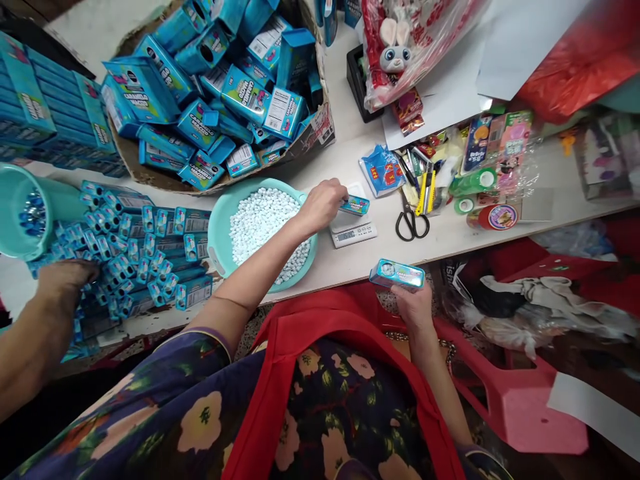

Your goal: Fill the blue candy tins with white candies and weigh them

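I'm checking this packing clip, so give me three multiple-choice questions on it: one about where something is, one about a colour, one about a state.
1. Where is the left hand?
A. on the scissors
B. holding a small blue box on the scale
C. under the table

2. What colour is the basin of white pellets?
A. teal
B. yellow
C. black

3. What is the right hand doing?
A. empty
B. gripping tape
C. holding a blue box

Key: 1 B, the box sits on the scale; 2 A, its rim is teal; 3 C, fingers close around the box.

Bare surface btwn carton & scissors gives passage; basin w/ stacked boxes block left, clutter right of scissors.
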`<state>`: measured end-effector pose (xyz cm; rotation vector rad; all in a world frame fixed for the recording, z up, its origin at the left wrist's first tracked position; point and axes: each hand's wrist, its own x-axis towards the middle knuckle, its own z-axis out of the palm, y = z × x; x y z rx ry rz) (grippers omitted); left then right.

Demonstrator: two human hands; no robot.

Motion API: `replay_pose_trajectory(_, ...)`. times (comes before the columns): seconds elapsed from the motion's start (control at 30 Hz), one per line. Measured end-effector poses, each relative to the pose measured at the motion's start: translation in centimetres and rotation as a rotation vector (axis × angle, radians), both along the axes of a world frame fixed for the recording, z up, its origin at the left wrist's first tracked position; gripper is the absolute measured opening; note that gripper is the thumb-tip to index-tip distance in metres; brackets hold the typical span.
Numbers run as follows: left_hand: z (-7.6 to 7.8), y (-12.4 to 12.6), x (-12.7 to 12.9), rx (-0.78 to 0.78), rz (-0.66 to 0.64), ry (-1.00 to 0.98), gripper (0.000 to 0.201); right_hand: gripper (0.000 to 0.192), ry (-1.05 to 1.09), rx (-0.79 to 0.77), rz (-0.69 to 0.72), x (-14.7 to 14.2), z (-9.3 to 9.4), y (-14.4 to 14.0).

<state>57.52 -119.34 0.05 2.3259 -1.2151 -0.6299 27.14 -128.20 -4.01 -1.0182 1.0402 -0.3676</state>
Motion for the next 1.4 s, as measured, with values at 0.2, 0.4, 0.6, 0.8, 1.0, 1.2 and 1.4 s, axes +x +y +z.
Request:
replay_pose_trajectory(0.2,0.5,0.3,0.0,0.028,0.0,-0.045,0.035,0.055,-0.001,-0.013,0.001,-0.9,-0.3,-0.7)
replay_pose_trajectory(0.4,-1.8,-0.7,-1.2,0.068,-0.077,-0.088,0.039,0.062,-0.033,0.036,0.015,0.7,-0.1,-1.1)
replay_pose_trajectory(0.6,0.1,4.2,-0.8,-0.007,0.416,-0.106,0.042,0.052,-0.045,-0.242,0.188,7.4,-1.6,-3.5)
replay_pose_trajectory(0.8,5.8,17.8,-2.4,0.257,1.072,-0.423,0.061,0.047,-0.007,-0.579,0.413,15.9,-4.9,-5.9)
replay_pose_trajectory(1.0,4.5,27.8,-6.3,0.631,1.294,-0.15,0.075,0.066,0.115,-0.66,0.499,17.1,-5.2,-6.0)
replay_pose_trajectory(1.2,-2.7,30.2,-7.4,0.66,1.345,0.017,0.072,0.074,0.162,-0.657,0.36,13.1,-3.7,-6.6)
replay_pose_trajectory(1.4,-4.7,30.4,-6.7,0.601,1.364,-0.002,0.079,0.064,0.176,-0.546,0.314,9.1,-5.1,-6.6)
